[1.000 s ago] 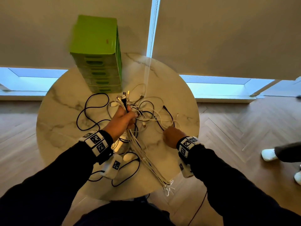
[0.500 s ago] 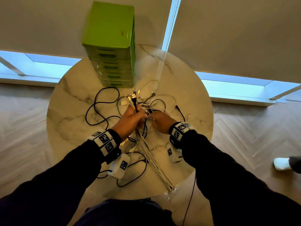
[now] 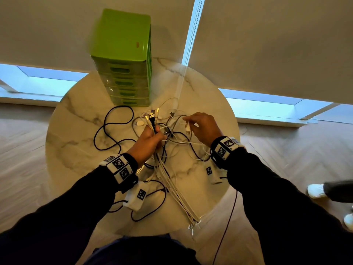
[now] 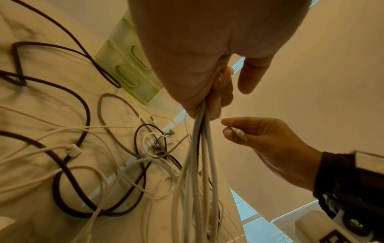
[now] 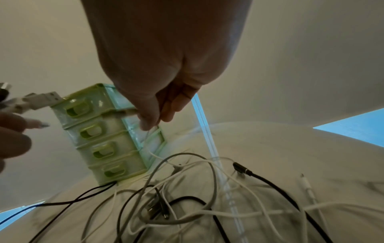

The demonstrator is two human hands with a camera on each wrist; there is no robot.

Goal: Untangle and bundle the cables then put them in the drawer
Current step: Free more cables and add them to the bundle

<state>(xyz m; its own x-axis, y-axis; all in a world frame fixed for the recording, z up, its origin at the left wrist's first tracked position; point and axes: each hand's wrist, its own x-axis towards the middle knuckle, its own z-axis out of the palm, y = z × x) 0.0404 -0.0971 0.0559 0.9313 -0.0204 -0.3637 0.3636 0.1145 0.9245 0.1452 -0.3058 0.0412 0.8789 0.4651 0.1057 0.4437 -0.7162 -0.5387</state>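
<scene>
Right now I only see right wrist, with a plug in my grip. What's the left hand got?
Observer: The left hand grips a bunch of cables, with plugs sticking up out of the fist.
Operator: Where do the tails go?
Observer: Back across the table. The ends hang over its near edge.
Operator: Anything loose on the far left?
Observer: A black cable loops on the table left of the left hand, well away from the right hand and its plug.
</scene>
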